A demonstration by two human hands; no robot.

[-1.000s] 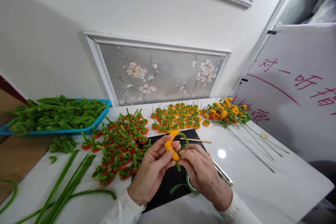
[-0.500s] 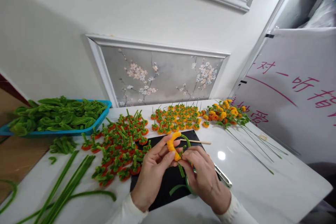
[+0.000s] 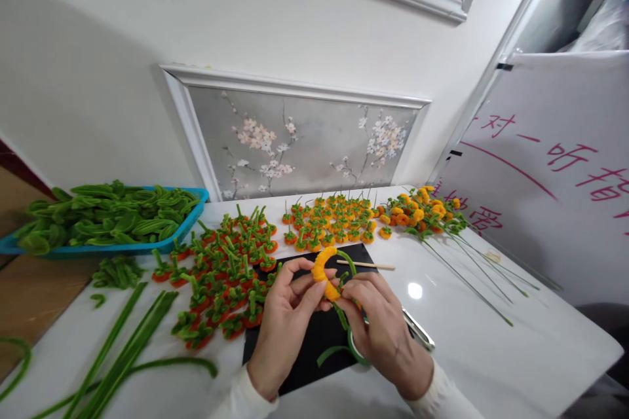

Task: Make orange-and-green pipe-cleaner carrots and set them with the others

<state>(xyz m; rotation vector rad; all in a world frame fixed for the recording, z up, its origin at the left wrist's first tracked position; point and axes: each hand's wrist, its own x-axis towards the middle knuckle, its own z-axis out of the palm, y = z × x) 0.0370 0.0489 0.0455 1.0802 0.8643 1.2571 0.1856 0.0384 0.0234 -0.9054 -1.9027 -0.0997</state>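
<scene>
In left hand (image 3: 289, 317), pinched by thumb and fingers: ridged, fuzzy yellow-orange piece (image 3: 322, 267), bent to a C. In right hand (image 3: 381, 327), pinched close beside: arched green fuzzy strip (image 3: 349, 260), exact grip hidden by fingers. Held between hands, above flat black mat (image 3: 310, 344). Partly covered: green tape roll (image 3: 354, 351). Cut off at lower edge: white sleeves (image 3: 246, 396).

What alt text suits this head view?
Left hand holds a curved yellow piece, right hand pinching at its lower end, over a black mat on a white table. Beyond: green-topped orange pieces and a blue tray of leaves.
</scene>
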